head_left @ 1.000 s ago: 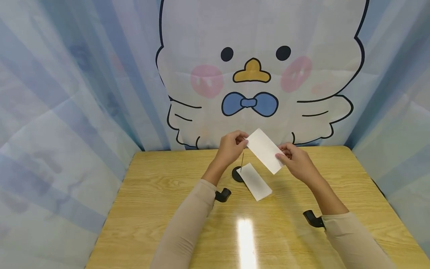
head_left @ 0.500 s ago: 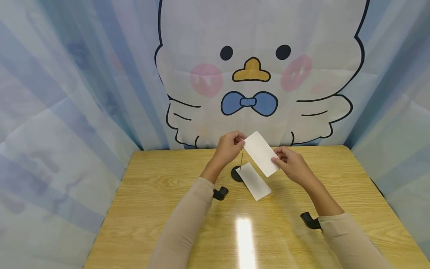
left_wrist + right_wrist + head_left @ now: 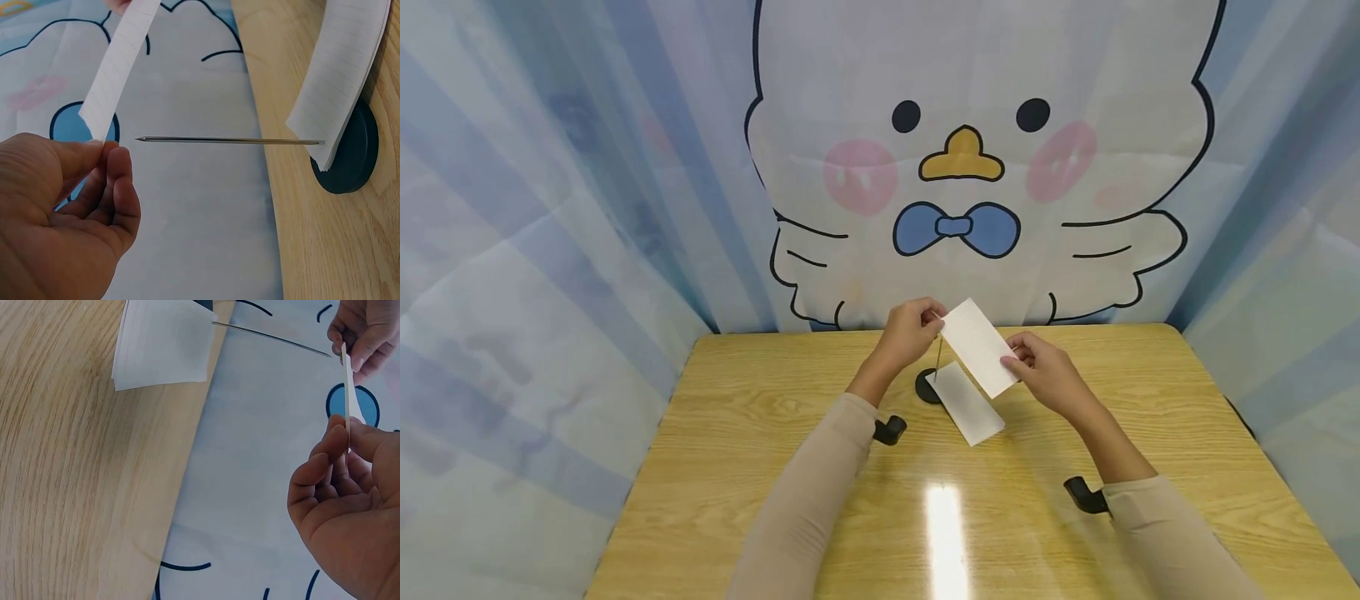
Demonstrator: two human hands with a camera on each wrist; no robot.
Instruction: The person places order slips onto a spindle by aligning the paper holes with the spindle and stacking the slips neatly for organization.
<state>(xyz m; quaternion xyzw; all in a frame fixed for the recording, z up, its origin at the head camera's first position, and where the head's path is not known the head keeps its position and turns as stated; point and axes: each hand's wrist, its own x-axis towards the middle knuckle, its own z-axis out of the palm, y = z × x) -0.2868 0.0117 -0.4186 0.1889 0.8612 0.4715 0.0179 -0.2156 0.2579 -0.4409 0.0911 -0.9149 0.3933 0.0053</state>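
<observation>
A white slip of paper [image 3: 976,346] is held in the air between both hands. My left hand [image 3: 906,335] pinches its left corner between thumb and forefinger. On the lower right edge, my right hand [image 3: 1043,373] pinches it between thumb and fingers. Beneath stands a bill spike with a round black base [image 3: 357,156] and a thin metal rod [image 3: 206,140]. Several white slips [image 3: 967,405] are threaded on the rod and rest low at the base. In the left wrist view the rod's pointed tip is bare, a little apart from the pinched corner.
The wooden table [image 3: 760,467] carries the spike near its back edge. Behind it hangs a curtain [image 3: 955,283] with a cartoon bird. Black wrist camera mounts [image 3: 1086,495] stick out at both sleeves.
Both hands have brought the held slip slightly down and to the left, closer to the spike. The threaded slips have stayed in place.
</observation>
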